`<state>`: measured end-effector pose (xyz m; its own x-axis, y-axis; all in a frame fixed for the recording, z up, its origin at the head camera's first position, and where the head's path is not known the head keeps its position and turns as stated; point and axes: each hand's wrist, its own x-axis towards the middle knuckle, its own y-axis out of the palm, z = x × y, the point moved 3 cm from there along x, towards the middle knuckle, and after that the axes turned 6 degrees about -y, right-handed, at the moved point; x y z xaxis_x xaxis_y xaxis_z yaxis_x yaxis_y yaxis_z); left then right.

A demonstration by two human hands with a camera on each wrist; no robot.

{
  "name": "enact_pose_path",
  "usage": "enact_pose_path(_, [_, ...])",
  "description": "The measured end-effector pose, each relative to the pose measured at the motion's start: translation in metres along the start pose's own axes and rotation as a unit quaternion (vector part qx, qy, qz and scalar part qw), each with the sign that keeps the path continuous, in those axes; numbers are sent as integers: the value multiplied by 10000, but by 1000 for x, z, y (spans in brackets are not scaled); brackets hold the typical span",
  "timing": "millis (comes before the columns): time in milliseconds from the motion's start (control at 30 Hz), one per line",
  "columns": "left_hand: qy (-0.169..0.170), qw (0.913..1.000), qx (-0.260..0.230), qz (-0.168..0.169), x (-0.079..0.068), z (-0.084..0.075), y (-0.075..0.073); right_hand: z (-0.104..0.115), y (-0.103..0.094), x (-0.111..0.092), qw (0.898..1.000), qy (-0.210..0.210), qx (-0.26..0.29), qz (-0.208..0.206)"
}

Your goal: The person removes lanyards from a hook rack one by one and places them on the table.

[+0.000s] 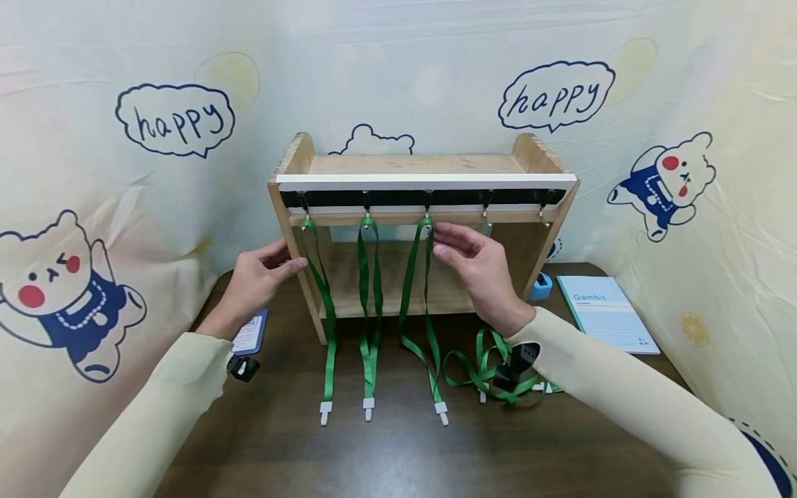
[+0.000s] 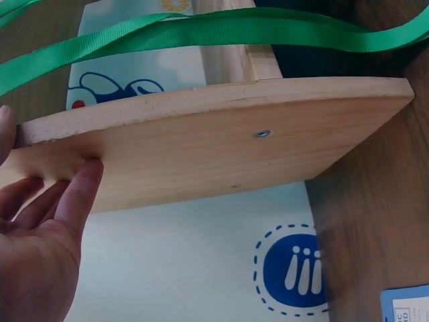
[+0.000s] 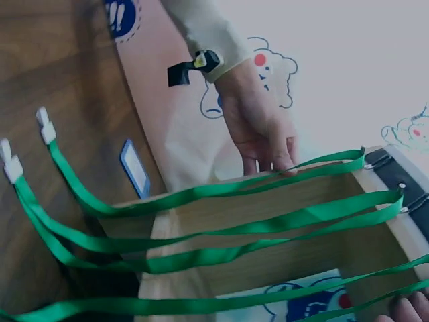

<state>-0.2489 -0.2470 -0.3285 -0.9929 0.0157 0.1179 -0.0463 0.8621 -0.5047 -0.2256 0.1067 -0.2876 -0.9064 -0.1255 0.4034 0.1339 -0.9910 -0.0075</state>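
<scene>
Brown table (image 1: 261,443) with open room before the shelf (image 1: 392,277); at the shelf's right, notebook (image 1: 607,315) and, nearer its front, loose straps (image 1: 512,397) to steer around; on its left side, left hand (image 1: 264,277) with thumb and fingers gripping the panel edge; beside its middle hook (image 1: 428,206), right hand (image 1: 486,270) with fingers loosely bent, thumb apart, nothing clearly held; from that hook, third strap (image 1: 409,277) hanging, contact impossible to tell; probably just settling it; next, seemingly calls for bringing another strap up past the shelf's front edge to a bare hook (image 1: 487,211).
</scene>
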Motion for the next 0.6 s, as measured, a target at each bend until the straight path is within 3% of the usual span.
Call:
enact_pose_path(267, [-44, 10000, -15, 21, -1, 2, 0, -7, 13, 9, 9972, 734, 138, 44])
enact_pose_path(433, [92, 10000, 4, 2, -1, 1, 0, -2, 16, 13, 9974, 715, 4, 81])
enact_pose_path(600, [-74, 9999, 72, -11, 0, 1, 0, 3, 15, 14, 9981, 599, 2, 172])
